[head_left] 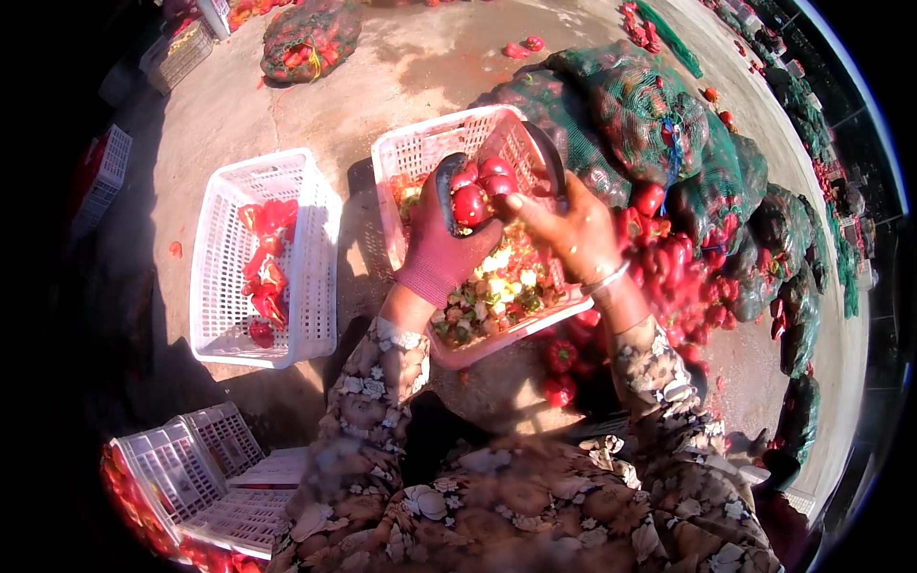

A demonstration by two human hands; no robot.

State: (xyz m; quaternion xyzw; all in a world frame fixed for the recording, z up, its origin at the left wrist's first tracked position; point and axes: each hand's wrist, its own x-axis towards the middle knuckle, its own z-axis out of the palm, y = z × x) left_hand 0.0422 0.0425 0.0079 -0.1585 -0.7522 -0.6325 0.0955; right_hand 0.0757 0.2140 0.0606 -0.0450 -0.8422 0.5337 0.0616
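A glossy red bell pepper (483, 191) is held up above a pink plastic crate (465, 355). My left hand (447, 234), in a pinkish-purple glove with dark finger ends, is closed round its left side. My bare right hand (576, 229), with a bracelet at the wrist, comes in from the right with its thumb against the pepper. A dark curved piece (544, 156) shows by my right fingers; I cannot tell whether it is a finger cover or a tool. Beneath the hands, the crate holds pale and green pepper cores (497, 291) and red scraps.
To the left stands a white crate (320, 258) with red pepper pieces (267, 258). Whole red peppers (669, 272) are heaped at the right, beside filled green net sacks (640, 119). Another full sack (311, 43) lies at the back. More white crates (205, 468) are at lower left.
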